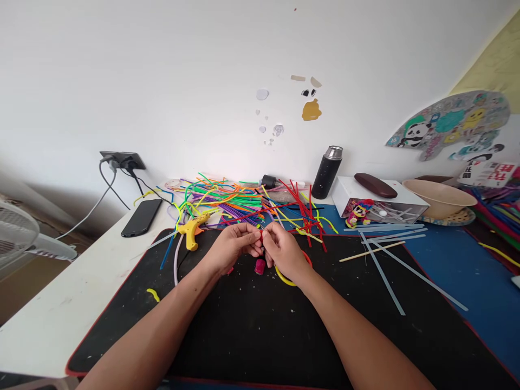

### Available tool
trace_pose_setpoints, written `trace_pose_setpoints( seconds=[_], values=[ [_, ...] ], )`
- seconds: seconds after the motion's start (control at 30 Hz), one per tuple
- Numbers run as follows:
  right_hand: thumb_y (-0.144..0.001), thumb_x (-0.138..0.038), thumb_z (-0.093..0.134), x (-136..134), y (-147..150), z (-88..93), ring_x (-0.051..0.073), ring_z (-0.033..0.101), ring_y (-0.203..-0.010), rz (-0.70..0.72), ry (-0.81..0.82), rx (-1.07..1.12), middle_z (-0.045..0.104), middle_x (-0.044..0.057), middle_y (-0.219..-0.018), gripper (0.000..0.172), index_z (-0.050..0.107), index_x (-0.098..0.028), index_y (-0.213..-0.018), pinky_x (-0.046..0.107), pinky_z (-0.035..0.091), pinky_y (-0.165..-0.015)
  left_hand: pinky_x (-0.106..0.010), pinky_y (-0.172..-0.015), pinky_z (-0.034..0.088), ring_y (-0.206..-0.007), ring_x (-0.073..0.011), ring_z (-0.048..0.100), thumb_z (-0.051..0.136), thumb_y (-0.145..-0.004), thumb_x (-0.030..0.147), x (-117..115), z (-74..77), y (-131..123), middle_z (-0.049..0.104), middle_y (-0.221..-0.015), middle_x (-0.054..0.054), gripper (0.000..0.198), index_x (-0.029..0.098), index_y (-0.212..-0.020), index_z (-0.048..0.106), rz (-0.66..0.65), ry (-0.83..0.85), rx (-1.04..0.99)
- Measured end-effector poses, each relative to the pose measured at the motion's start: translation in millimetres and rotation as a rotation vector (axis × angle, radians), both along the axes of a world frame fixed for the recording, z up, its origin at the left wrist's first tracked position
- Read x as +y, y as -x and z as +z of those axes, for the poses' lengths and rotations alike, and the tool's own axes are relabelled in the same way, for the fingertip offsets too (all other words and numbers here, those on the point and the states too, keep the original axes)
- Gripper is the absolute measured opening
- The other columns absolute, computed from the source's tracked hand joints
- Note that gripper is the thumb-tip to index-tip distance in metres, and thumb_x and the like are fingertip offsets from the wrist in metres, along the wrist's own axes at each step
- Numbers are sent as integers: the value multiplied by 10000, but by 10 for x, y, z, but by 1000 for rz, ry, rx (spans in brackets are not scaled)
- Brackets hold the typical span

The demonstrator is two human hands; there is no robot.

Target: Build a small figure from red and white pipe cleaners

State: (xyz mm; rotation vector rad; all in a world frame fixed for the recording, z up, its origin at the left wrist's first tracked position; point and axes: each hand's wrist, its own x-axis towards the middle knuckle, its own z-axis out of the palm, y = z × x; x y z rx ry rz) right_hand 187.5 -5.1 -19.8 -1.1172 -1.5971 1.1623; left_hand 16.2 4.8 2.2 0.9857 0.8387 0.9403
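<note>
My left hand (239,244) and my right hand (282,249) meet over the black mat (244,336), thumbs and fingertips pinched together. Between them shows a bit of a small red piece (261,235), mostly covered by the fingers, so its kind is unclear. Just below the fingertips lies a magenta fuzzy piece (260,266). A yellow ring-shaped piece (285,277) lies partly hidden under my right hand, with an orange-red curve beside it. Beyond the hands is a heap of coloured pipe cleaners (227,200).
Left of my hands rests a yellow glue gun (192,232); a phone (141,218) is further left. Clear glue sticks (384,276) cross the mat's right side. Behind stand a black thermos (326,173), a white box (345,189), a small fuzzy figure (359,213) and a bowl (439,197).
</note>
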Motion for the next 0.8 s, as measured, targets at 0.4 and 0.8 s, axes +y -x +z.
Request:
trace_pose_setpoints(
  seconds=[0.4,0.8],
  values=[
    [-970,-466,574,36,-57,80,115,527,-382,48,88,87,550,-84,-501,260,548,-227,-870,207,369,-412,-231,-595,584,-562,-121,683,941,-672,461,4,-71,-45,734,-691,-29,443,122,-791,683,104,-73,10],
    [-972,-359,570,6,-73,109,100,506,-378,43,-5,-20,556,-83,-514,208,551,-226,-814,213,373,-439,-246,-584,571,-601,-146,695,883,-752,476,31,-81,18,720,-713,-26,439,125,-931,689,20,-188,69]
  ],
)
